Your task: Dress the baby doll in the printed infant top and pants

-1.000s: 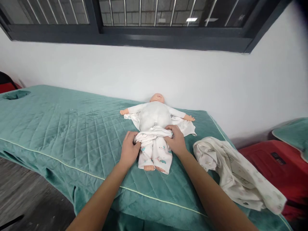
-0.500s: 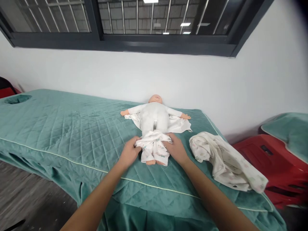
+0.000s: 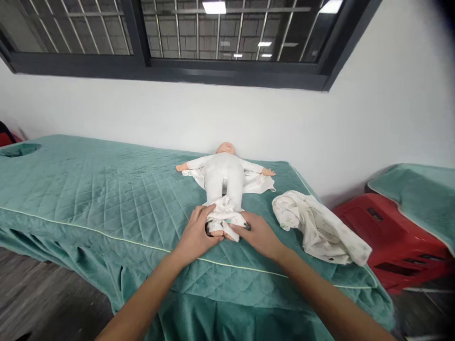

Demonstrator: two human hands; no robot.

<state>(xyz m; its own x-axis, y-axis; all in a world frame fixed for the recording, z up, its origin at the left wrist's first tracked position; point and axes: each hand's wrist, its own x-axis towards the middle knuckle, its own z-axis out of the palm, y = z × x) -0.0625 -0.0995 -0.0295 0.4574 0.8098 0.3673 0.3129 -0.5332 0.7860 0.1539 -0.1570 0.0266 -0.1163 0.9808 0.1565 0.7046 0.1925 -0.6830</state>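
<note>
A baby doll point(image 3: 223, 168) lies on its back on the green quilted bed, head toward the wall and arms spread. Its cloth body and legs are white. Small printed trousers point(image 3: 224, 210) are bunched around its lower legs, with the feet point(image 3: 217, 233) showing at the cuffs. My left hand point(image 3: 198, 232) grips the left side of the trousers, thumb near the feet. On the other side my right hand point(image 3: 261, 234) pinches the trousers' edge between thumb and fingers. A white printed shirt point(image 3: 258, 183) is spread flat beneath the doll's back and arms.
To the right, a crumpled white printed cloth point(image 3: 316, 227) lies on the bed point(image 3: 117, 189). Beyond the bed's right end stands a red plastic stool point(image 3: 377, 237) beside another green cover point(image 3: 419, 199). A wall and barred window point(image 3: 220, 71) are behind.
The trousers have slid down from the doll's thighs toward its ankles, baring more of the white legs. Both hands have moved down with them. The camera view has shifted slightly.
</note>
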